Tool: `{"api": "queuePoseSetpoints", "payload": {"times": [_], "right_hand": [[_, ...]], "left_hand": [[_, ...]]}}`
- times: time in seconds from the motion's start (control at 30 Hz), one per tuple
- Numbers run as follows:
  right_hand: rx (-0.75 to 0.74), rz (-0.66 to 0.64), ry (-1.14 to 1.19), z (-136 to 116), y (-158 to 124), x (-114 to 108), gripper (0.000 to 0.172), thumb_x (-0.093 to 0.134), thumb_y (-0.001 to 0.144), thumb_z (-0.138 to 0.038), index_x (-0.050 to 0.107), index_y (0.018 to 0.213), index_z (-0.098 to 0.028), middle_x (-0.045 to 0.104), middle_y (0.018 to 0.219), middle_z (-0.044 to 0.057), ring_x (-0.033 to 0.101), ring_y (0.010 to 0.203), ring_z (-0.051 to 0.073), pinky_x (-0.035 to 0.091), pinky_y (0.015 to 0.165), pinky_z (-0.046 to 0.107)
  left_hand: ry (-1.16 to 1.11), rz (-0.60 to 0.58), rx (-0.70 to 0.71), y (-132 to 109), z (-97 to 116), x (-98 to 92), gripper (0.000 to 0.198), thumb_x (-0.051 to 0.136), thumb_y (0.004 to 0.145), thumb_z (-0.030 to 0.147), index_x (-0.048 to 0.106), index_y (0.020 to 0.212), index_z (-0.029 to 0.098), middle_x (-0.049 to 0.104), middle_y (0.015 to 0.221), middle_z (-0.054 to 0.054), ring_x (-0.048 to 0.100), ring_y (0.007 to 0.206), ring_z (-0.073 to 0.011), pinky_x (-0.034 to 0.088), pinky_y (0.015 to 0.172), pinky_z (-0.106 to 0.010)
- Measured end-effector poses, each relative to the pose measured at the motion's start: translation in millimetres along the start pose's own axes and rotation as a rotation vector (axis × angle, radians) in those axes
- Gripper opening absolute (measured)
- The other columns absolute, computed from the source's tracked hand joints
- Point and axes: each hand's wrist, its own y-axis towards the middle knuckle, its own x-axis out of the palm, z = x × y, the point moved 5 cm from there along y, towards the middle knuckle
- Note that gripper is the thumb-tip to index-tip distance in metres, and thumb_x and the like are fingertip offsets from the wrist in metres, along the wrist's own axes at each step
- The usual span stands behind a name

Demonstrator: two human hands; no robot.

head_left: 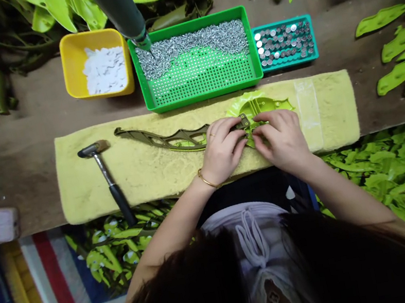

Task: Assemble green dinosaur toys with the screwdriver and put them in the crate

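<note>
On the yellow towel, a long olive-green plastic part (161, 142) with cut-out openings lies joined or laid against a lime-green plastic shell (263, 105). My left hand (224, 150) is closed around the olive part near its right end, fingertips by its small screw-holed block. Close beside it, my right hand (281, 138) pinches at the lower inside of the lime shell. What sits between its fingertips is too small to make out. A hammer (107, 176) with a black grip rests left of the parts, its handle hanging over the towel's edge.
Behind the towel (89, 197) stand a yellow bin (72, 70) of white pieces, a green basket (203, 96) of screws and a teal tray (289, 64) of metal discs. A power screwdriver (118, 9) hangs above the basket. Lime parts (385, 166) fill a crate at lower right.
</note>
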Motion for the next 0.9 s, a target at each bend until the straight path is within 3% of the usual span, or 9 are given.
{"api": "queuePoseSetpoints", "payload": {"times": [0.23,0.37,0.47,0.6,0.77,0.9], "right_hand": [[0.019,-0.009,0.005,-0.9,0.1,2.9,0.007,0.058,0.087,-0.020,0.062,0.082,-0.018,0.070,0.105,0.008,0.057,0.099,0.023,0.041,0.089,0.038],[0.068,-0.082,0.039,2.2,0.0,0.9,0.012,0.056,0.090,-0.025,0.064,0.086,-0.018,0.069,0.100,0.010,0.058,0.093,0.024,0.042,0.081,0.038],[0.124,-0.193,0.221,9.0,0.0,-2.4,0.015,0.054,0.092,-0.028,0.065,0.094,-0.018,0.066,0.084,0.007,0.058,0.078,0.019,0.042,0.070,0.033],[0.206,-0.254,0.484,19.2,-1.7,-6.6,0.014,0.057,0.091,-0.030,0.063,0.086,-0.019,0.064,0.078,0.002,0.058,0.071,0.013,0.044,0.066,0.026],[0.283,-0.252,0.307,25.9,-10.6,-13.2,0.022,0.060,0.088,-0.042,0.065,0.085,-0.021,0.067,0.084,0.004,0.059,0.072,0.016,0.043,0.062,0.028],[0.419,-0.242,0.666,28.6,-15.2,-15.3,0.012,0.065,0.085,-0.031,0.067,0.083,-0.020,0.069,0.078,0.002,0.062,0.068,0.014,0.048,0.063,0.027]], "left_hand": [[0.115,-0.023,0.056,0.6,5.6,-0.7,0.012,0.057,0.092,0.025,0.067,0.097,0.019,0.067,0.116,-0.011,0.058,0.114,-0.0230,0.048,0.097,-0.044],[0.263,-0.102,0.100,-6.4,14.0,4.5,0.019,0.056,0.092,0.028,0.068,0.105,0.020,0.063,0.130,-0.012,0.053,0.126,-0.0276,0.036,0.110,-0.056],[0.334,-0.150,0.087,-14.2,17.4,9.2,0.024,0.055,0.093,0.030,0.065,0.112,0.018,0.059,0.136,-0.015,0.049,0.132,-0.0308,0.028,0.113,-0.062],[0.372,-0.114,0.112,-22.3,20.8,12.1,0.031,0.058,0.092,0.032,0.062,0.117,0.016,0.057,0.137,-0.019,0.048,0.134,-0.0342,0.030,0.111,-0.065],[0.353,-0.097,0.047,-23.4,19.1,14.6,0.029,0.060,0.090,0.034,0.063,0.114,0.019,0.058,0.137,-0.018,0.049,0.132,-0.0350,0.027,0.111,-0.068],[0.336,-0.099,0.052,-16.0,25.0,18.0,0.026,0.056,0.092,0.033,0.065,0.108,0.016,0.058,0.135,-0.018,0.049,0.132,-0.0347,0.025,0.113,-0.068]]}}
